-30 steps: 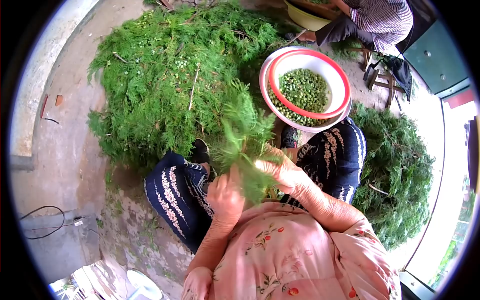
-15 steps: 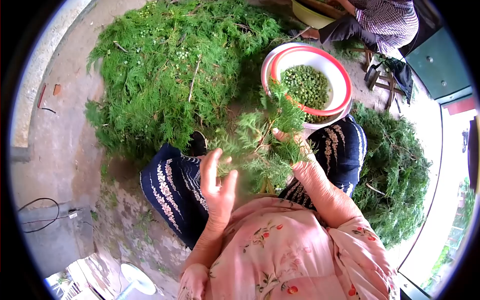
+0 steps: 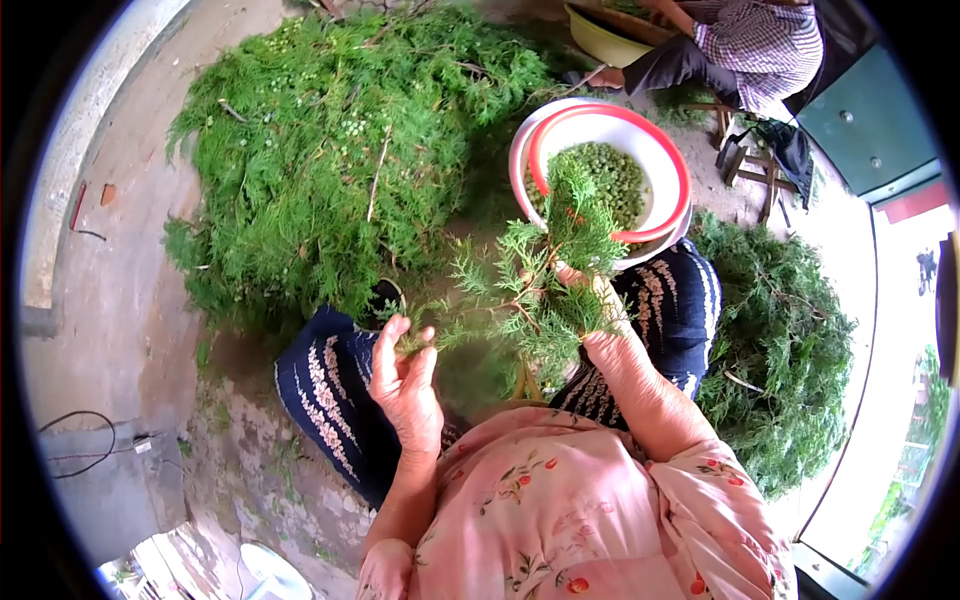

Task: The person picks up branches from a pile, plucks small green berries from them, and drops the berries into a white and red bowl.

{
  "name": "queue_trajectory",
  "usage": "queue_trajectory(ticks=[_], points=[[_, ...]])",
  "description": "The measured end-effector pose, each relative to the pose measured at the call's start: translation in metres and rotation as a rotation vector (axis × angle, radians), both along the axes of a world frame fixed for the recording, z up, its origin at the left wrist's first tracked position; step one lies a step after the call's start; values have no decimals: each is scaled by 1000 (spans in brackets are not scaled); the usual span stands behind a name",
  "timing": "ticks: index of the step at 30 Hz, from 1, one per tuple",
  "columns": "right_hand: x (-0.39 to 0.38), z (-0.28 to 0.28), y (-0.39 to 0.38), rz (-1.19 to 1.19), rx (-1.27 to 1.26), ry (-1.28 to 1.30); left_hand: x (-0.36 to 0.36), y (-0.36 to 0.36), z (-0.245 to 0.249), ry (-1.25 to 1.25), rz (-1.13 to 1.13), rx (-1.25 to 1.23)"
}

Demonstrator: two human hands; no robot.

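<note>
My right hand [image 3: 602, 318] is closed around the stem of a leafy evergreen sprig [image 3: 520, 290], which spreads out between my two hands above my lap. Its upper tip overlaps the red-rimmed white basin [image 3: 682, 165], where many small green cones [image 3: 610, 180] lie. At the left end of the sprig is my left hand [image 3: 408, 385], palm turned up. Thumb and fingers there stand apart, with the thin outer leaf tips between them.
A large heap of cut evergreen branches [image 3: 310, 170] covers the ground ahead on the left. Another pile [image 3: 775, 370] lies right of my knee. Past the basin, a person in a checked shirt [image 3: 765, 50] sits by a yellow tub [image 3: 600, 38]. A wooden stool [image 3: 755, 170] stands nearby.
My left hand has shifted a little left, its fingers now around the sprig's outer tips. My right hand keeps its hold on the sprig. The whole view has shifted slightly.
</note>
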State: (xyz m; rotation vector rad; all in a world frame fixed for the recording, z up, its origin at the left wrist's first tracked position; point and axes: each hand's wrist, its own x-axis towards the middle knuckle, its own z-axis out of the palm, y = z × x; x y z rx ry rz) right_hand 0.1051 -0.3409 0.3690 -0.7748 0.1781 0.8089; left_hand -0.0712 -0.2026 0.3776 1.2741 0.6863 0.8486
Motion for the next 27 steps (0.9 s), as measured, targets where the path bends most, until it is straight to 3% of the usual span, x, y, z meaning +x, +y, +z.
queue_trajectory(ticks=[2, 4, 6, 10, 12, 15, 20, 23, 24, 26, 27], points=[[4, -6, -6, 37, -38, -70, 0, 0, -4, -28, 34, -65], [-1, 22, -4, 18, -82, -16, -6, 4, -19, 37, 31, -50], [0, 14, -5, 70, -91, 11, -7, 7, -19, 235, 9, 138], [-6, 12, -1, 72, -136, -79, 2, 0, 11, 579, 40, 982], [-10, 10, -4, 166, -116, -88, 9, -3, 20, 590, -82, 1122], [-21, 24, 2, 147, -87, -44, 13, -10, 13, 612, -282, 1155], [-14, 31, -4, 223, -139, -96, 7, -11, 3, 520, -340, 1016], [-3, 52, -11, 55, -197, -151, 7, -15, -1, 417, -269, 949], [7, 69, -21, 47, -223, -141, 4, -14, -1, 424, -307, 944], [46, 52, -52, -205, -252, -121, 2, -10, -2, 431, -379, 940], [56, 67, -71, -192, -349, -234, 2, -9, -4, 414, -408, 944]])
